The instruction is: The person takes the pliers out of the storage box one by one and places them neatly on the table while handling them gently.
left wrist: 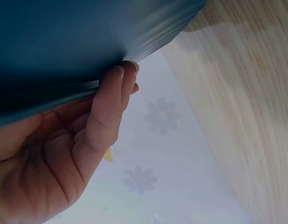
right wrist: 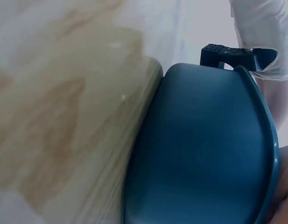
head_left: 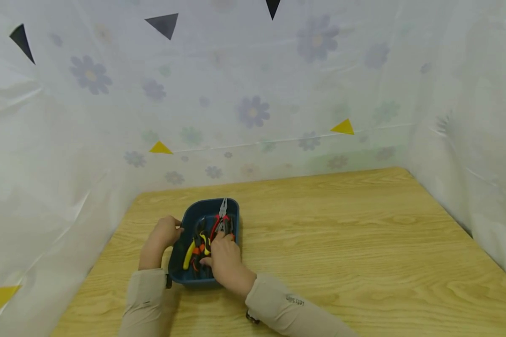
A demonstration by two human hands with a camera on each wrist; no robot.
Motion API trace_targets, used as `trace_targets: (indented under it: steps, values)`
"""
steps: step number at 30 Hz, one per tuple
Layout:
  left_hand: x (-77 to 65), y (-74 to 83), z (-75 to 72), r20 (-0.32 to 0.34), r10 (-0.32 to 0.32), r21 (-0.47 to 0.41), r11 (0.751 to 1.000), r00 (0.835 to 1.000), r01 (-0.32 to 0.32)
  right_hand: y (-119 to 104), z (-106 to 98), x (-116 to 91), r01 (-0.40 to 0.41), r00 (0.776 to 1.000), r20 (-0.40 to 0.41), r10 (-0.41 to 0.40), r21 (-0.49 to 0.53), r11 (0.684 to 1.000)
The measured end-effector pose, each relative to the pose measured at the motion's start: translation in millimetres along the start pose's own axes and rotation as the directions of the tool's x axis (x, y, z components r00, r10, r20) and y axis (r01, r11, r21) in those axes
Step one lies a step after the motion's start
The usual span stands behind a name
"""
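A dark blue bin (head_left: 194, 283) of hand tools stands on the table. At its left side, my left hand (head_left: 162, 236) holds the rim; in the left wrist view the fingers (left wrist: 104, 109) lie against the outer wall under the lip, with the thumb hidden. My right hand (head_left: 227, 262) reaches into the bin from the front right, thumb apart from the fingers, over the tools. Just beyond its fingertips lie pliers (head_left: 223, 208) with grey jaws and red handles. To its left are a yellow handle (head_left: 188, 255) and orange-and-black tool parts. Whether the right fingers grip a tool, I cannot tell.
The wood-grain table (head_left: 341, 238) extends far to the right of the bin. White sheeting with flower prints (head_left: 253, 112) hangs behind it and at both sides. A black wrist device (right wrist: 237, 56) on the left arm sits close by the bin's near corner.
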State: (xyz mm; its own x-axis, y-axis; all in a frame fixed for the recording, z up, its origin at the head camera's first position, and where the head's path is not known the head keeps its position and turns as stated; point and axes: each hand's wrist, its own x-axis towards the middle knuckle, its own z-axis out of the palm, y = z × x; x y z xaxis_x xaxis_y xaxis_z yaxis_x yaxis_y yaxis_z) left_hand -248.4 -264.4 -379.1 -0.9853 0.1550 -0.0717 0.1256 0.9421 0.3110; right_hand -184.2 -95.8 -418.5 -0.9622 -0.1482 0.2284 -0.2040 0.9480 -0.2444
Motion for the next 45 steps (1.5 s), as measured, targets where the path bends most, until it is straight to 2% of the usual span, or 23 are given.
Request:
trace_targets:
  steps: [4,10,14,21,35,41,45]
  values:
    - [-0.2,-1.2,0.8,-0.005,-0.001,0.004,1.000,1.000,0.001,-1,0,1,-0.009,0.999,0.035,0.008,0.033,0.999]
    - [-1.4,-1.3,-0.3,0.001,-0.015,-0.009,1.000,1.000,0.015,-2,0,1,0.044,0.994,0.102,-0.043,-0.007,0.999]
    - [-1.8,-1.6,-1.3,0.004,-0.024,-0.018,1.000,1.000,0.024,-3,-1,2,0.027,0.993,0.112,-0.027,-0.001,1.000]
    - [-3.2,0.7,-2.0,0.017,-0.025,-0.026,0.999,1.000,0.026,1,0,4,0.014,0.998,0.066,-0.020,0.090,0.996]
    - [-2.3,2.4,0.3,0.009,-0.008,-0.035,0.999,1.000,0.008,10,-3,2,0.094,0.996,-0.009,-0.094,0.180,0.979]
    - [-2.9,3.1,1.4,0.010,-0.028,-0.044,0.999,1.000,0.028,12,-6,1,0.138,0.990,-0.041,-0.132,0.276,0.951]
    - [-2.1,3.3,2.6,0.009,-0.042,-0.053,0.998,0.999,0.042,13,-8,0,0.147,0.989,-0.028,-0.146,0.340,0.929]
